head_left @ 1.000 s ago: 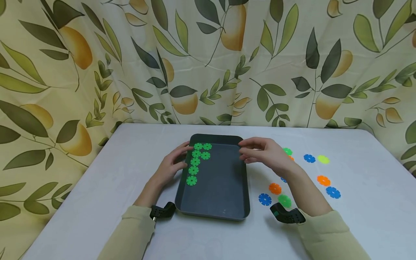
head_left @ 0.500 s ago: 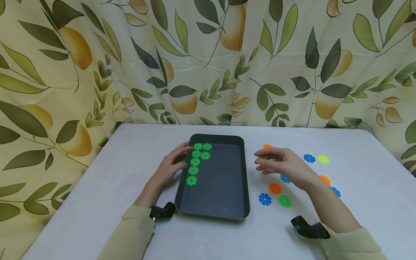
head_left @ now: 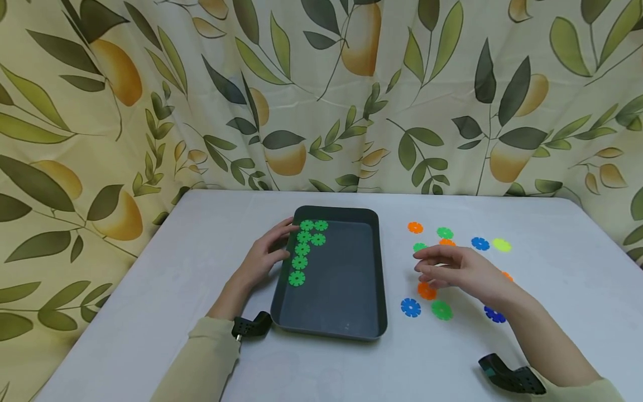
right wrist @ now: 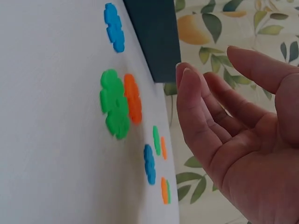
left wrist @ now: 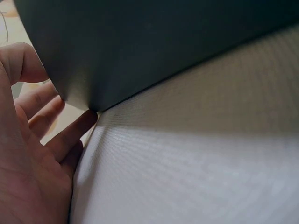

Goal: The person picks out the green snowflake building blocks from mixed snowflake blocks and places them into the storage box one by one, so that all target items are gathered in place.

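A dark grey tray (head_left: 336, 301) lies on the table with several green flower-shaped plastic discs (head_left: 299, 262) inside, along its left side and upper left corner. My left hand (head_left: 262, 257) rests against the tray's left wall, fingers extended; the left wrist view shows its fingertips (left wrist: 91, 116) at the tray's outer side (left wrist: 154, 42). To the right of the tray, my right hand (head_left: 459, 271) hovers above loose discs, fingers relaxed and holding nothing. Beneath or beside it lie an orange disc (head_left: 427, 291), a green disc (head_left: 442, 310) and another green disc (head_left: 420, 247), partly hidden.
More loose discs are scattered right of the tray: a blue one (head_left: 410, 307), a dark blue one (head_left: 494, 315) partly behind the right wrist, and a yellow-green one (head_left: 501, 245) farther back. A leaf-and-fruit patterned curtain (head_left: 321, 100) hangs behind the white table (head_left: 231, 218).
My right hand has moved from the tray's upper right rim rightward and toward me, over the loose discs. My left hand and the discs in the tray have stayed put.
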